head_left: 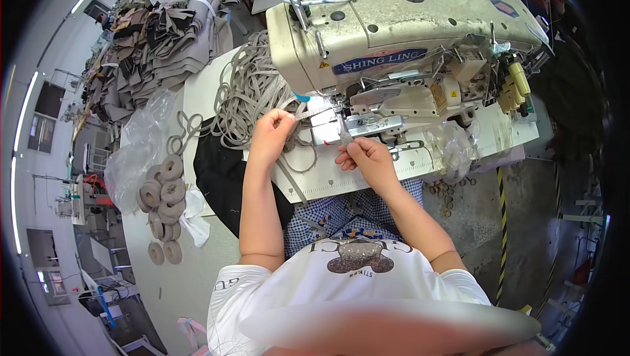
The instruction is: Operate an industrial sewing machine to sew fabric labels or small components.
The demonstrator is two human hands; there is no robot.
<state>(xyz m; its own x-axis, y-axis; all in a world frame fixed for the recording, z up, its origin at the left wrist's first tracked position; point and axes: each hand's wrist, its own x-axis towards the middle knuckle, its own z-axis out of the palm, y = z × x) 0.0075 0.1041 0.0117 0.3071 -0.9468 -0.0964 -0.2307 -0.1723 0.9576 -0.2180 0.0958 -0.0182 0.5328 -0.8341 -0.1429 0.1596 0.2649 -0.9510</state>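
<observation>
The left hand's [270, 137] grip pinches a grey strip [306, 114] running to the sewing machine [387, 28], while the right hand's [373, 163] seems to pinch a grey tail [345, 133] beyond — feeding, I judge, next calling for even, gentle tension.

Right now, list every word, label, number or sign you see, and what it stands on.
Wording not copied.
Pale lettering, readable: long blue-and-red plate on the cream metal sewing machine.
Dark lettering, partly readable: white short-sleeved T-shirt.
Small yellow warning labels, red-and-blue diamond emblem, same machine: too small to read.
</observation>
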